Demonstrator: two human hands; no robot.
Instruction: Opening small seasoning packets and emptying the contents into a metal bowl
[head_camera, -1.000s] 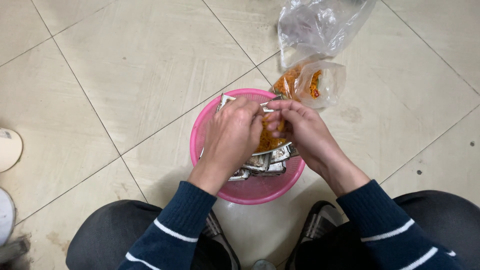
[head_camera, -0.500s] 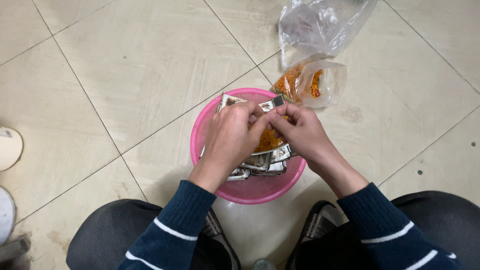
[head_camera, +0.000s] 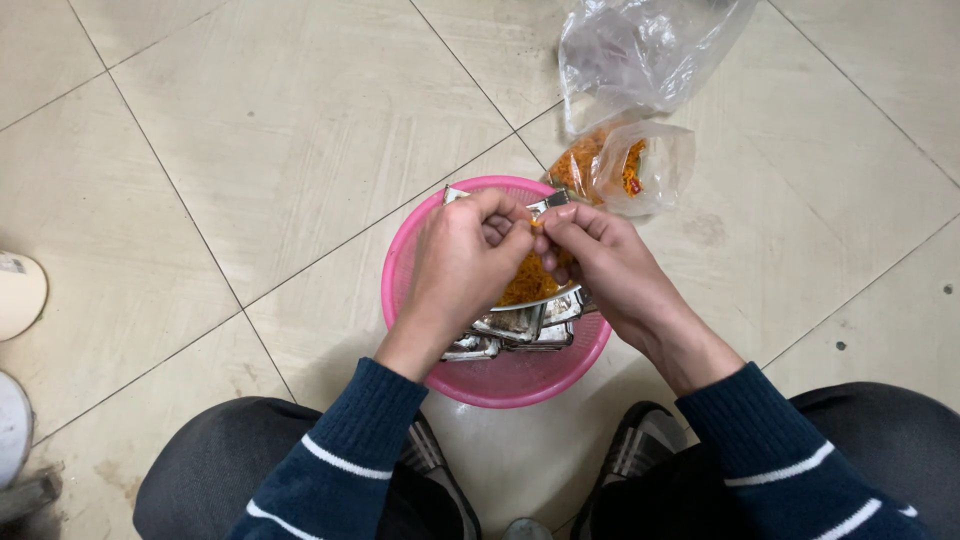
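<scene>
I see left hand (head_camera: 462, 262) & right hand (head_camera: 598, 262) both pinching a silver sachet (head_camera: 545, 203) above orange strands (head_camera: 527, 282); emptied sachets (head_camera: 520, 330) under wrists, pink basket (head_camera: 500, 380) approx half full.

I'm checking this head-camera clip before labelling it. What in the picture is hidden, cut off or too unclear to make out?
- Silver packet, head view: mostly hidden by the left hand and right hand pinching it.
- Pink basin: its middle is covered by both hands.
- Clear bag: cut off by the top edge.
- Round pale things: cut off by the left edge, kind unclear.
</scene>
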